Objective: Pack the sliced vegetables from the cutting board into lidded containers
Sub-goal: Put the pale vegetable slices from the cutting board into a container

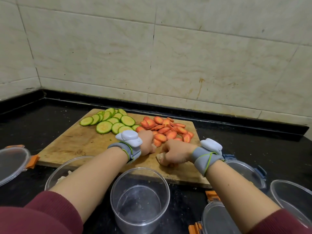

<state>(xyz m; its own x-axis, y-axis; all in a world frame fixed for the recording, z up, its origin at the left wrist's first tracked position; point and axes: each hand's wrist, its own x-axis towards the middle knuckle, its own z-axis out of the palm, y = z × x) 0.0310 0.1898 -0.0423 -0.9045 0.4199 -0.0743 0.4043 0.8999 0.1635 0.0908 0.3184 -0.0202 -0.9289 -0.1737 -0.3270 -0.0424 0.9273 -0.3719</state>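
A wooden cutting board lies on the black counter. Green zucchini slices are heaped at its far left and orange carrot slices at its far right. My left hand and my right hand meet at the board's near middle, knuckles up and fingers curled. Both grip pale vegetable slices, which are mostly hidden under the fingers. An empty clear round container stands just in front of the board between my forearms.
A second clear container, with a few pale pieces inside, sits partly behind my left forearm. Two more containers stand at the right. Lids with orange clips lie at the left edge and bottom right. A tiled wall backs the counter.
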